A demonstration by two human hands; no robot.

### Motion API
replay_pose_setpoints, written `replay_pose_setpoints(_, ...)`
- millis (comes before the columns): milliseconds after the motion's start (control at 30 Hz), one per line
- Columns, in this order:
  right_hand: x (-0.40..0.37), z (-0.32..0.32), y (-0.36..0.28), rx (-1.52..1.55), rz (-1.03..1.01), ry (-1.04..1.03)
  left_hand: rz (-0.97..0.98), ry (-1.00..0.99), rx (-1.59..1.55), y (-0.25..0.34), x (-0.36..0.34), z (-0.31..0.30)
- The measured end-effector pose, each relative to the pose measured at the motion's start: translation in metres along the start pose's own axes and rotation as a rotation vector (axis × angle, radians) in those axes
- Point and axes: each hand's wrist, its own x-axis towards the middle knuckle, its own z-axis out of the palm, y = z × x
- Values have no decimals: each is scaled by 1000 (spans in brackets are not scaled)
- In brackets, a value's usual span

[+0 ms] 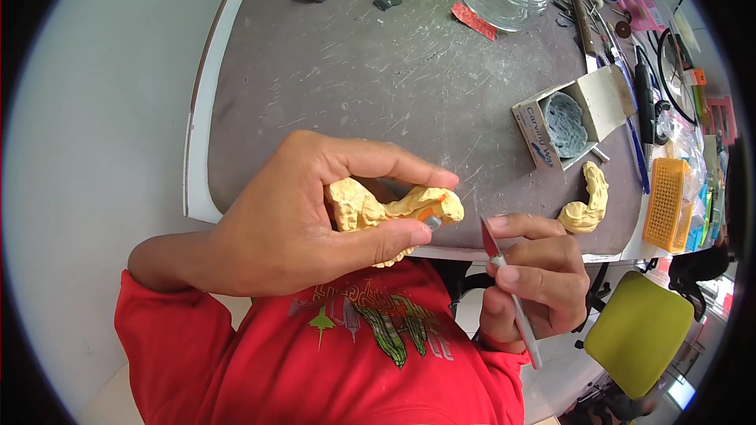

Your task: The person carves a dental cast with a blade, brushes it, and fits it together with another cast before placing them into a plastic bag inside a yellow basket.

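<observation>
My left hand (pixel 276 216) is closed around a yellow plaster dental cast (pixel 356 206), thumb below and index finger along its top. Near the thumb tip, a small grey piece (pixel 432 222) that looks like wax sits on the cast beside an orange-marked patch. Part of the cast is hidden by my palm and fingers. My right hand (pixel 547 271) pinches a slim carving knife (pixel 521 319) like a pen. Its reddish-looking blade points up and stands just right of the cast, apart from it. Another yellow cast piece (pixel 584 208) lies on the bench beyond my right hand.
An opened Carving Wax box (pixel 534 138) with grey-blue wax stands at the right of the bench (pixel 339 86). Farther back are a glass burner (pixel 504 0), a red strip (pixel 474 21) and dark scraps. Tools, a handpiece (pixel 646 102) and a yellow basket (pixel 666 203) line the right edge.
</observation>
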Motion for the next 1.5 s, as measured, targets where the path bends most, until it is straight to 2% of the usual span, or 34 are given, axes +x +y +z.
replay_pose_setpoints(67,1,3,-2,-25,64,-11,56,-5,-5,-5,0,-1)
replay_pose_setpoints(200,5,5,4,3,53,-58,64,-22,17,-8,1,-3)
replay_pose_setpoints(367,1,-6,11,102,45,-238,77,-38,-26,-7,2,-2)
replay_pose_setpoints(500,-2,-5,10,87,58,-246,117,-45,-3,-10,2,-2)
replay_pose_setpoints(567,1,0,10,51,33,-157,161,-39,3,-11,2,-2)
replay_pose_setpoints(700,-1,3,11,36,4,-113,187,-25,-11,-13,2,0)
replay_pose_setpoints(767,-4,-3,12,19,-20,-235,204,-25,17,-14,2,-1)
replay_pose_setpoints(1500,-2,-3,13,-6,-48,-254,231,-19,82,-12,1,0)
